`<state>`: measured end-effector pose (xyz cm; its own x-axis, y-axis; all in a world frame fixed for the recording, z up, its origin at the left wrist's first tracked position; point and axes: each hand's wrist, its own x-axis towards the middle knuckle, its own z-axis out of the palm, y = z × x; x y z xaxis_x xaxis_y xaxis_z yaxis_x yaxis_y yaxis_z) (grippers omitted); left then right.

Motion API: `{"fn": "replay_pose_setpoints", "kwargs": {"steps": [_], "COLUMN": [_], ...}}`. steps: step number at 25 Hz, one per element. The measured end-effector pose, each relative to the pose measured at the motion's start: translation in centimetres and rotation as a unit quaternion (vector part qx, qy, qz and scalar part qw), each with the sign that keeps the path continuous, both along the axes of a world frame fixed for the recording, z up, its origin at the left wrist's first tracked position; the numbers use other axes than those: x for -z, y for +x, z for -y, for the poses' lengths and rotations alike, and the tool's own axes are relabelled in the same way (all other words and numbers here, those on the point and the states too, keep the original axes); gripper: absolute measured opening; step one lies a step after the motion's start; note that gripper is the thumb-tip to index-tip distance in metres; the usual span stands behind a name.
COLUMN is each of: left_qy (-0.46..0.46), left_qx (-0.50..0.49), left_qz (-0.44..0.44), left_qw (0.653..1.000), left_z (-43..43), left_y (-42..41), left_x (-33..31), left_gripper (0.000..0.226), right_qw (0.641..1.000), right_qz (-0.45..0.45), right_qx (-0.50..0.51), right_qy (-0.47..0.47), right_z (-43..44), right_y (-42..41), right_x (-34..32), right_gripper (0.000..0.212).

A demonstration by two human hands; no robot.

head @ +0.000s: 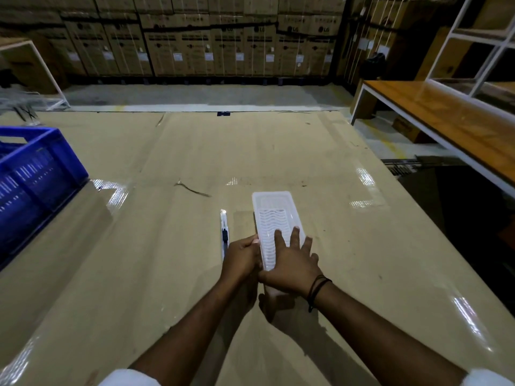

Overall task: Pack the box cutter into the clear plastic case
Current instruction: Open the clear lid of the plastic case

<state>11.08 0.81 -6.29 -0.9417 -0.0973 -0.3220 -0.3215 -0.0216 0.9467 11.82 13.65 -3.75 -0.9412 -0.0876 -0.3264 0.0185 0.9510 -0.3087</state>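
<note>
Steadying the clear plastic case (274, 215) with both hands, right hand (292, 263) spread flat on top and left hand (242, 256) pinching its near-left edge, while the box cutter (224, 232) lies just left, parallel, closest to that left grip.

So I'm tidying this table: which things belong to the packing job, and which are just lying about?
Job: box cutter; clear case, held by left hand and right hand.
Lying about: blue crate; wooden bench.
</note>
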Motion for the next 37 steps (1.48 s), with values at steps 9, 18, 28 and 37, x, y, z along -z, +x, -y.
{"fn": "replay_pose_setpoints", "kwargs": {"steps": [9, 18, 28, 37], "left_qy": [-0.067, -0.084, -0.126, -0.185], "left_qx": [0.042, 0.058, 0.07, 0.074], "left_qz": [-0.069, -0.059, -0.077, -0.09], "left_qw": [0.995, 0.993, 0.987, 0.976], "left_z": [-0.1, 0.3, 0.4, -0.1], "left_y": [0.7, 0.2, 0.5, 0.7], "left_x": [0.0, 0.3, 0.6, 0.9], "left_gripper": [0.03, 0.031, 0.034, 0.034], "right_qw": [0.828, 0.553, 0.913, 0.97], "right_qz": [0.012, 0.093, -0.164, -0.086], "right_qx": [0.105, 0.257, 0.263, 0.225], "right_qy": [-0.55, -0.787, -0.266, 0.016], "right_z": [-6.0, -12.8, -12.9, -11.2], "right_y": [0.2, -1.5, -2.8, -2.2], "right_x": [-2.6, 3.0, 4.8, 4.6], "right_gripper": [0.073, 0.061, 0.033, 0.034]}}
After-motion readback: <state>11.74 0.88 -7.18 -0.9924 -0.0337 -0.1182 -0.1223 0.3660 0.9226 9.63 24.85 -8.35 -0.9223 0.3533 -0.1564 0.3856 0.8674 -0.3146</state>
